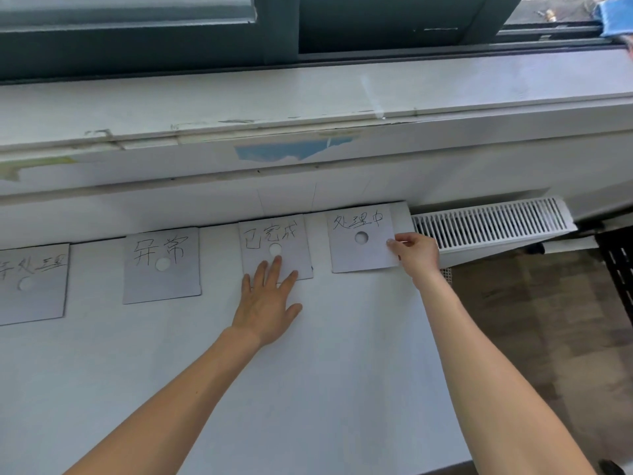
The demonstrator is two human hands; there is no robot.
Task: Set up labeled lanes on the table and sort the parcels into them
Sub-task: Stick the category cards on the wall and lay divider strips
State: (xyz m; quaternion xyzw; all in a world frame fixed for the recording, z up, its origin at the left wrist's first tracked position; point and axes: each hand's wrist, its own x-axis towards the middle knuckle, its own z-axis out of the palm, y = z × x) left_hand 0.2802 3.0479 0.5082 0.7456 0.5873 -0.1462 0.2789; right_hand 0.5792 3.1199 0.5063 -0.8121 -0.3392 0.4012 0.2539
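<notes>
Four pale grey label cards lie in a row along the far edge of the white table [308,389], across the middle of the frame. Each bears handwritten black characters above a round punched hole, and the cards sit apart from one another. The leftmost card [32,299], cut by the left edge of the frame, shows "处理" after a partly hidden character. The second card [161,286] reads "异常". The third card [260,234], at the centre, reads "已完成". The left hand [267,303] lies flat with straight, slightly spread fingers on the card's lower part, the palm on the table. The fourth card [359,255], right of centre, reads "处理中". The right hand [416,252] pinches its right edge between thumb and curled fingers. A white radiator grille [493,222] shows at the right, and a white window sill [308,97] runs above.
</notes>
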